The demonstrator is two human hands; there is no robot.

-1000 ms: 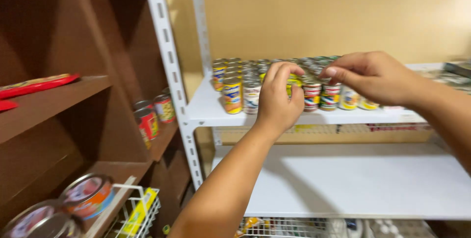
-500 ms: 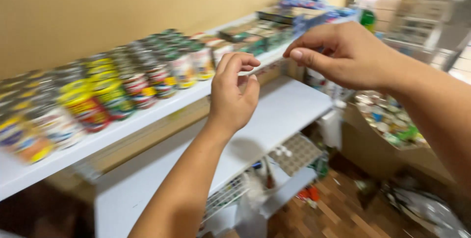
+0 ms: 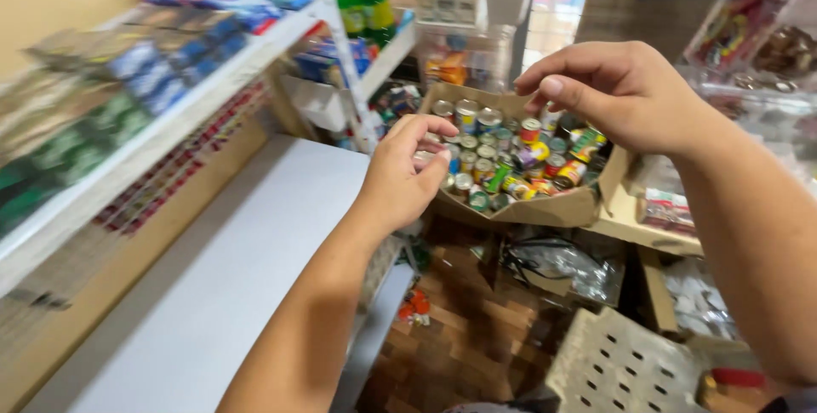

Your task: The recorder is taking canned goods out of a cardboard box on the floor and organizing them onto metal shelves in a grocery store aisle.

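My left hand (image 3: 407,176) hovers with its fingers curled and apart, holding nothing, just left of an open cardboard box (image 3: 545,206). Several small cans (image 3: 502,158) with coloured labels fill that box. My right hand (image 3: 621,94) is raised above the box's right side, thumb and fingers loosely pinched, with nothing visible between them. Both hands are close to the cans but touch none.
White metal shelves (image 3: 213,260) run along the left, the upper one stacked with blurred packets (image 3: 128,73). Green bottles (image 3: 366,0) stand at the shelf end. A grey plastic crate (image 3: 621,362) and clear bags (image 3: 553,264) lie on the wooden floor below.
My view has swung right, away from the shelf of cans to the cardboard box of cans. Both hands have moved with it and stay empty.
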